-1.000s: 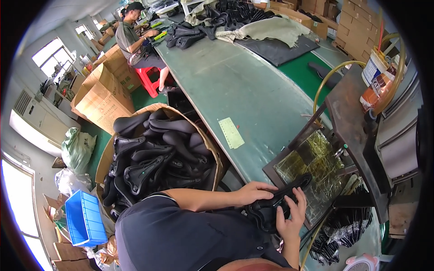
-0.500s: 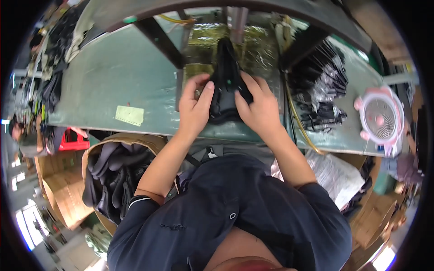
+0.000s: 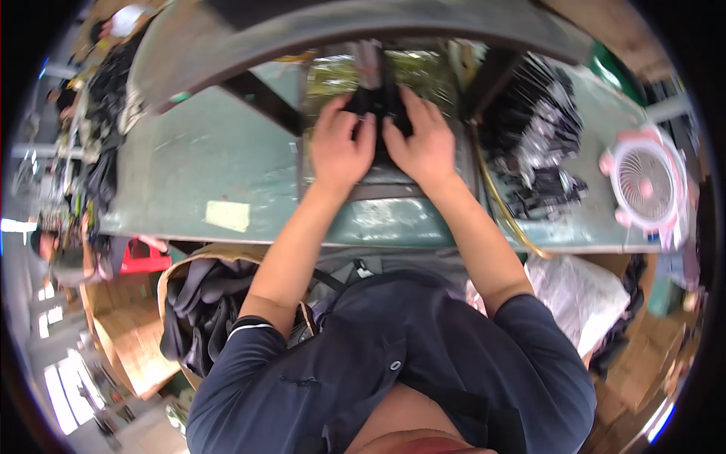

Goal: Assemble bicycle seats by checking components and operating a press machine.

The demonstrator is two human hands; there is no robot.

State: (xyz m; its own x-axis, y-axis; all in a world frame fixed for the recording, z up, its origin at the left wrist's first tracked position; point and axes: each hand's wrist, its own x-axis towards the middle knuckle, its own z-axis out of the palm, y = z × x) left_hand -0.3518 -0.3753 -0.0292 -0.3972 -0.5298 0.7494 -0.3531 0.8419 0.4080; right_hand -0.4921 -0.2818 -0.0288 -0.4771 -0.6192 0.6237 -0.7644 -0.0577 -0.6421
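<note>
A black bicycle saddle point(image 3: 380, 102) lies on a yellowish film-covered plate point(image 3: 327, 79) beneath the dark frame. My left hand point(image 3: 342, 151) grips its left side, thumb on top and fingers curled round the edge. On the opposite side my right hand point(image 3: 425, 144) holds it the same way. Both hands cover much of the saddle, and motion blurs its outline. The saddle's far end reaches a dark upright post point(image 3: 368, 64) of the frame.
The dark metal frame point(image 3: 291, 113) arches over the work spot on slanted legs. To the right lie wrapped black parts point(image 3: 529, 144), a yellow hose point(image 3: 495, 197) and a pink-white fan point(image 3: 646, 185). A box of black saddles point(image 3: 204, 303) stands below left; a paper slip point(image 3: 227, 216) lies on the table.
Both hands have pushed the saddle away from me, deeper under the frame. The near part of the plate, covered by the saddle before, now shows. The whole view has shifted slightly.
</note>
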